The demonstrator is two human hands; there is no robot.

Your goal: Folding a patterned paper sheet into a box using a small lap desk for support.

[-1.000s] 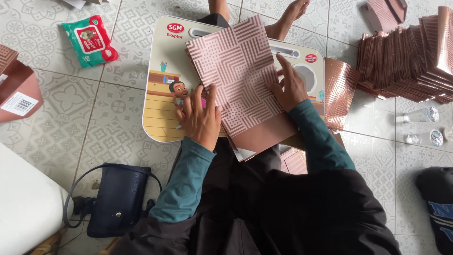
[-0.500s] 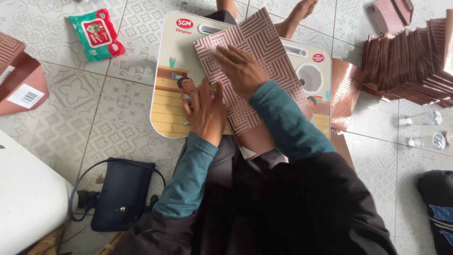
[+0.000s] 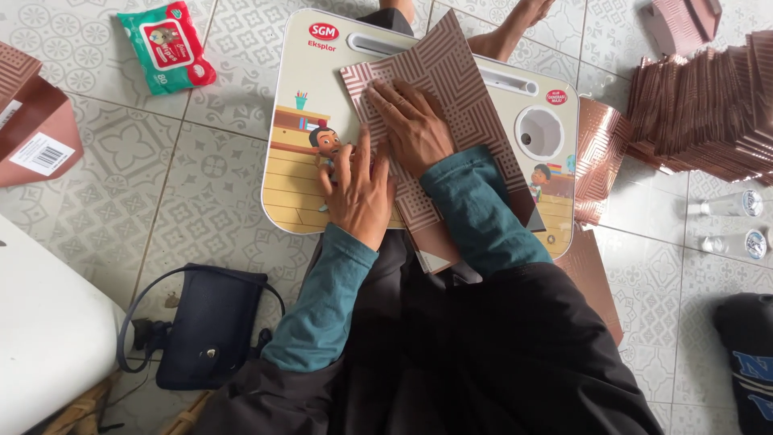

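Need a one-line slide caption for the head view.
Both hands, left hand and right hand, press a brown patterned cardboard sheet flat on a cartoon-printed lap desk over tiled floor.

A green and red wipes packet [image 3: 167, 46] lies on the tiles, top left. A white barcode label [image 3: 40, 153] sits on the brown box [image 3: 32, 121] at the left edge

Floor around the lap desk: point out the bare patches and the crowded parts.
Free: tiles between the wipes pack, the lap desk and the dark bag. Crowded: right side, with the stacked cartons and two bottles. Both hands, left hand and right hand, press the patterned sheet.
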